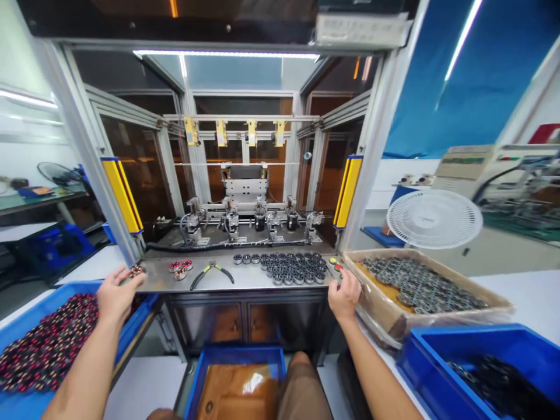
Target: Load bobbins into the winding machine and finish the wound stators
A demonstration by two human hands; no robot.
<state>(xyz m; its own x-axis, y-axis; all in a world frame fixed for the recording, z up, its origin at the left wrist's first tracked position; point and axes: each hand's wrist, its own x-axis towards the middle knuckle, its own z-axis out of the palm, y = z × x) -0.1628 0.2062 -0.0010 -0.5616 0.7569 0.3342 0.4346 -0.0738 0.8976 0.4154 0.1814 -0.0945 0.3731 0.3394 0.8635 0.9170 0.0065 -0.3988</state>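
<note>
My left hand point(116, 293) rests at the left corner of the steel machine shelf point(245, 277), its fingers closed around a small red-wound coil part point(135, 270). My right hand point(345, 293) sits at the shelf's right end, fingers curled by the red and yellow buttons point(336, 264); what they touch is hidden. Three more wound coils point(180, 269) lie on the shelf, beside green-handled pliers point(211, 273). A cluster of several dark unwound cores point(292, 268) fills the shelf's right half.
A blue bin of wound coils point(46, 341) stands at my left, a cardboard box of dark cores point(420, 284) at my right, another blue bin point(490, 367) in front of it. The enclosed machine's fixtures point(249, 221), yellow light curtains point(122, 195) and a white fan point(434, 219) stand behind.
</note>
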